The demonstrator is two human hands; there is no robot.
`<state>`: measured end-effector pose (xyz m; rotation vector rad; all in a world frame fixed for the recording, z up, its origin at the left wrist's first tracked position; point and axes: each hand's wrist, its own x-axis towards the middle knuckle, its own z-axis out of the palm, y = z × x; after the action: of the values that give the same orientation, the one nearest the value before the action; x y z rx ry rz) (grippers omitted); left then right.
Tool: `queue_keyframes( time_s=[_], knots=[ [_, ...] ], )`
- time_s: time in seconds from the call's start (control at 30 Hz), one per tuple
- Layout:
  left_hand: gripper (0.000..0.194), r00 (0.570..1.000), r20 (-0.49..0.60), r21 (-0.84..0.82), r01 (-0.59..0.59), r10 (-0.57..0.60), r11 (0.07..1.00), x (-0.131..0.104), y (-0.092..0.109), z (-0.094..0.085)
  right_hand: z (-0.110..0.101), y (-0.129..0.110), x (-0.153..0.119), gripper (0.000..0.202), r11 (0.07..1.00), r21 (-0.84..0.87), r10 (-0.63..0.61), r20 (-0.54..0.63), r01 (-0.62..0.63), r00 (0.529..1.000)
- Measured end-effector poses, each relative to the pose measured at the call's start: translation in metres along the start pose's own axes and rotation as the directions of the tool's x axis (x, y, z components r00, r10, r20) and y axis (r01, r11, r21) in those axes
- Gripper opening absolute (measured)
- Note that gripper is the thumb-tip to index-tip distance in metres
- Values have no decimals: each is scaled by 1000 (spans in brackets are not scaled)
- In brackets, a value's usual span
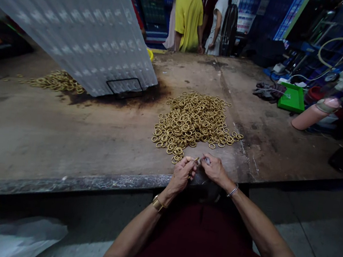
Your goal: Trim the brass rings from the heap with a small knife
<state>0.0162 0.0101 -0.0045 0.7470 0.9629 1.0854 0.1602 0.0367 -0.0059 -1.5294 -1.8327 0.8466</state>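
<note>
Left grip (183,173): pinches round gold-coloured metal ring (197,160).
Right grip (216,169): curled; whether holding, cannot tell.
Loose ring heap (191,122): just beyond grips, apparently remaining.
Second ring heap (59,81): farther left; done, unclear.

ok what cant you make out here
In the head view:
Pale item in the right hand: too small, partly covered by that hand.
Left ring heap: partly hidden behind the grey ribbed object.
Person in yellow: head cut off by the top edge.
Pale plastic: cut off by the bottom edge.
</note>
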Motion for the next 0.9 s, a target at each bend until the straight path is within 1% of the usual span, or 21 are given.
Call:
queue_keyframes(
  time_s=[0.07,0.1,0.13,0.2,0.3,0.4,0.53,0.6,0.67,0.77,0.83,0.9],
  knots=[
    [35,1000,1,16,-4,4,1000,0,0,0,1,1,-6,12,984,-134,-107,78,117,991],
    [35,1000,2,27,-8,7,1000,1,0,0,2,0,-8,12,970,-186,-140,110,159,984],
    [35,1000,1,37,-13,13,999,1,0,0,3,0,-9,13,956,-228,-158,130,184,979],
    [35,1000,-7,56,-20,20,998,1,-2,-1,4,-1,-11,16,936,-292,-160,150,198,976],
    [36,999,-28,71,-14,16,997,2,-4,-1,5,-4,-13,19,911,-368,-133,160,184,978],
    [37,999,-35,72,-9,12,997,3,-6,-2,5,-6,-13,20,885,-443,-82,158,145,984],
    [36,1000,-25,62,-9,11,998,1,-5,-2,4,-2,-7,22,853,-521,43,122,27,992],
    [36,1000,-6,60,2,-2,998,-1,-2,-1,1,3,-1,23,844,-535,88,87,-28,992],
    [36,1000,13,46,5,-5,999,-2,1,0,-3,9,3,23,856,-516,79,66,-34,995],
    [36,1000,10,31,0,0,1000,-1,2,-1,-5,13,2,23,908,-419,0,83,35,997],
    [36,1000,3,44,1,-1,999,0,0,-2,-4,10,-1,22,932,-349,-66,115,103,991],
    [36,1000,-1,62,-7,7,998,2,-3,-3,-2,4,-5,20,938,-314,-106,147,149,983]
  ],
)
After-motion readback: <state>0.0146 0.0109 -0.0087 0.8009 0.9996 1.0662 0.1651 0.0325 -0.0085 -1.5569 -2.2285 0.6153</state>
